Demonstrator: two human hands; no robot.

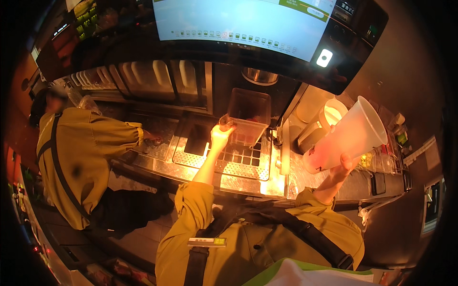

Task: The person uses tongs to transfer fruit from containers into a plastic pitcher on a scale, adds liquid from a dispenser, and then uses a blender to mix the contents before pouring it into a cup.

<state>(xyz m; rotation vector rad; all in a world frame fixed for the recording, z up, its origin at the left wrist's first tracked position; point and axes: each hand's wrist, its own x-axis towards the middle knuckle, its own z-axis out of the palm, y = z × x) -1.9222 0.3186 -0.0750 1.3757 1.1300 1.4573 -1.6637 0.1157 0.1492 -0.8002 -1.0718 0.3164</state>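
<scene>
My left hand point(219, 138) grips the handle of a clear, square-sided plastic pitcher point(249, 107), which resembles a blender jar. A little dark red matter shows inside it. The pitcher is over the perforated metal drip tray point(200, 160), and I cannot tell whether its base rests on the grid. On the right, a large translucent plastic cup point(345, 137) is held up in my right hand point(344, 167). The cup leans with its wide mouth toward the upper right; it bears printing and looks pinkish low down. Its contents cannot be made out.
A large lit touchscreen point(243, 21) hangs over the counter's back. A co-worker point(75, 153) reaches over the counter at left. Behind the cup stands a cream-coloured jug point(332, 112). Small containers point(379, 161) and a dark phone-like slab point(378, 184) lie at right.
</scene>
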